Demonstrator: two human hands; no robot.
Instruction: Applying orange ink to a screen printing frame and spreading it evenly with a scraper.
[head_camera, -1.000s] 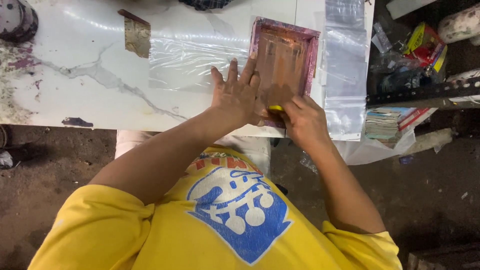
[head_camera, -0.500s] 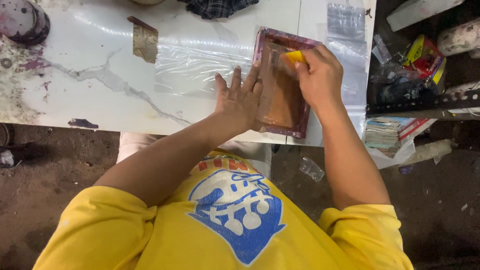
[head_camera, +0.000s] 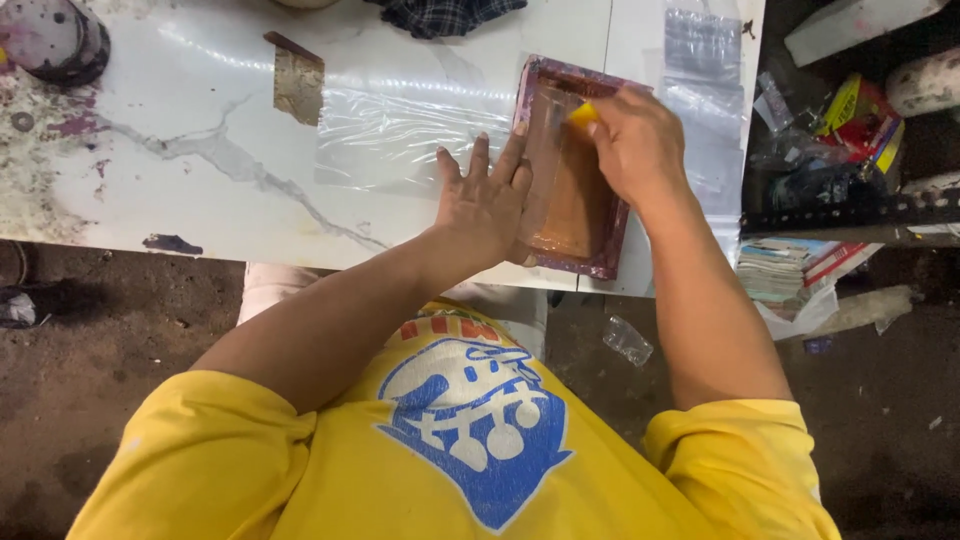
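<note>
The purple-edged wooden frame with a thin brown screen (head_camera: 570, 170) is kept at the desk's (head_camera: 200, 200) near edge. It is pressed flat by the spread left hand (head_camera: 485, 200). A small yellow scraper (head_camera: 583, 115) is pinched by the right hand (head_camera: 640, 145). The frame looks stiff and light; its screen looks easily torn, so the edges are best gripped.

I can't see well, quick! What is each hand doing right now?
Left hand: open, flat, pressing the framed screen's edge.
Right hand: closed, holding a yellow tool.
</note>
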